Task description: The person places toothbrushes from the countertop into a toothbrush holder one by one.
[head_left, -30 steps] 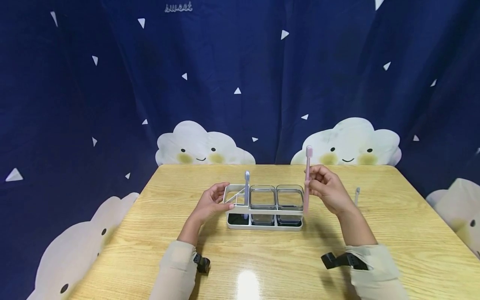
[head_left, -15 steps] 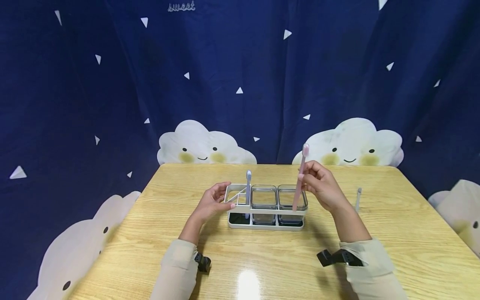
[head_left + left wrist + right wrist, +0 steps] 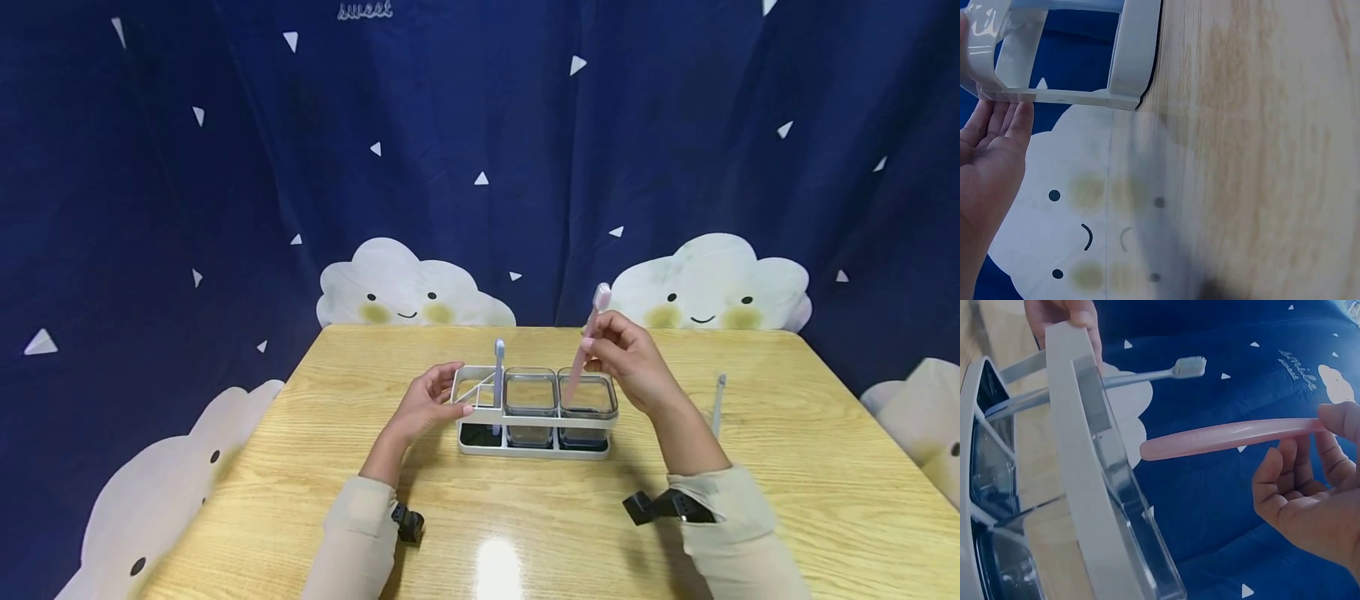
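My left hand (image 3: 422, 408) grips the left end of a white toothbrush holder (image 3: 536, 422), thumb at its front and fingers behind. In the left wrist view, fingertips touch the holder's end frame (image 3: 1135, 56). A blue toothbrush (image 3: 499, 367) stands upright in the holder's divided left section, bristles up. My right hand (image 3: 637, 367) pinches a pink toothbrush (image 3: 575, 379) near its upper part, bristles up and tilted right. Its lower end overlaps the right clear cup (image 3: 588, 412) in the head view. The right wrist view shows the pink handle's rounded end (image 3: 1154, 449) close beside the cups' rims.
A second clear cup (image 3: 530, 412) sits in the holder's middle section. Another pale toothbrush (image 3: 718, 404) is on the wooden table (image 3: 787, 467), right of my right forearm. A dark blue curtain (image 3: 450, 108) with clouds hangs behind the table.
My right hand has carried the pink toothbrush leftward, from beside the holder's right end to over the right cup, and tilted it. My left hand stays on the holder.
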Tool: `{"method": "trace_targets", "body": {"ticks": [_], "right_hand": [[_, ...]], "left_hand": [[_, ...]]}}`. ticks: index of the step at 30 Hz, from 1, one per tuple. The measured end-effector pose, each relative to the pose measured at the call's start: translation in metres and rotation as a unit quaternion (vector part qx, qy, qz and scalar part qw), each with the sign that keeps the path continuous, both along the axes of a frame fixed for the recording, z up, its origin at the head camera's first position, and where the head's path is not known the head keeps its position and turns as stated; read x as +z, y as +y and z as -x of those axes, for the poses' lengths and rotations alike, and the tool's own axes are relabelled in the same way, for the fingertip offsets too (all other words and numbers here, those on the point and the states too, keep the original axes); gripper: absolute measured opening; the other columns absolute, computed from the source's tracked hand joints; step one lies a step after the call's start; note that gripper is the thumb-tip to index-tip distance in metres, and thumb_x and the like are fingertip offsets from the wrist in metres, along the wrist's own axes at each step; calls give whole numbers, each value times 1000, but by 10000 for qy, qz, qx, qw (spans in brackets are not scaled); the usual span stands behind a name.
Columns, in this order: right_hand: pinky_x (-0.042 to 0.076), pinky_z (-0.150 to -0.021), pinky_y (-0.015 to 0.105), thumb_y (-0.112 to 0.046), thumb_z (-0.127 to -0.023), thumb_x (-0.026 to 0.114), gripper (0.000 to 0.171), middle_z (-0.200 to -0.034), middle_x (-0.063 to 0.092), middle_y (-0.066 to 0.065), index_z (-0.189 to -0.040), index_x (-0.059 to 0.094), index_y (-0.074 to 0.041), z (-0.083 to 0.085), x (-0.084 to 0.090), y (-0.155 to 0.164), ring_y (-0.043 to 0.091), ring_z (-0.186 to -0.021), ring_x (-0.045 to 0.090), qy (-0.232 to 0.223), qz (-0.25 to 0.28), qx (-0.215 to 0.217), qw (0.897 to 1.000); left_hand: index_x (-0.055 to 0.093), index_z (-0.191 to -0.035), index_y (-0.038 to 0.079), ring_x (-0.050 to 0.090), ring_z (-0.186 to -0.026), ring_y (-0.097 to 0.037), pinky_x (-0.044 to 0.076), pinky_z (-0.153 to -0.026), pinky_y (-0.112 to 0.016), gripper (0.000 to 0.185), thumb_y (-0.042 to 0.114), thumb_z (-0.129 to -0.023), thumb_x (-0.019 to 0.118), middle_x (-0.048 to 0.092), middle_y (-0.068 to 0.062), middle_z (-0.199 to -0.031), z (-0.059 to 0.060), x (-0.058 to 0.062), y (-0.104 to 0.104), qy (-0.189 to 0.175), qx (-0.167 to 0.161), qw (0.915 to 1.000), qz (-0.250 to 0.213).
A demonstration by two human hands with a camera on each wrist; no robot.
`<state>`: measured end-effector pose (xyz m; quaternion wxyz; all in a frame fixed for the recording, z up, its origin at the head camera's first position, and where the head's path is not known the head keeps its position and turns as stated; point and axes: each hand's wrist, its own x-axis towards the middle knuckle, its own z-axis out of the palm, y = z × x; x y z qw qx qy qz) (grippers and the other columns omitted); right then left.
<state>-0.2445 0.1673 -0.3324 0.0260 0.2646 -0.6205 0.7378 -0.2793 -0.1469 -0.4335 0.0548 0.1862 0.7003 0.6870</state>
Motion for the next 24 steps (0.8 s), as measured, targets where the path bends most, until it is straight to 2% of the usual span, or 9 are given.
{"method": "trace_targets", "body": {"ticks": [4,11,18,24], "right_hand": [[52,-65,28,2,-90,56,12,-86,51,7,-88,57,-10,0,4,-6,15,-73,57,89,-51,4,9999],[53,-65,26,2,-88,58,13,-87,52,7,-88,59,-11,1,7,-16,14,-75,56,202,-84,44,9998],[51,-65,24,-2,-87,62,7,-88,54,6,-87,56,-7,2,5,-29,13,-75,55,268,-3,52,9996],[50,-64,23,-4,-87,63,9,-87,53,7,-87,54,-3,3,2,-40,14,-75,54,285,47,95,9995]], "left_hand": [[37,-137,-6,42,-120,-38,32,-103,-43,75,-9,-72,73,46,-24,-129,-1,4,1,-129,-43,9999,52],[40,-134,-6,47,-115,-32,33,-102,-45,70,-8,-72,73,45,-29,-128,-14,25,4,-74,-56,9999,133],[35,-136,-10,43,-118,-39,30,-103,-46,73,-8,-72,72,43,-30,-129,-15,24,4,-42,-118,9999,81],[35,-136,-10,36,-122,-46,29,-104,-45,73,-8,-73,72,43,-29,-129,-16,23,3,-37,-135,9999,89]]}}
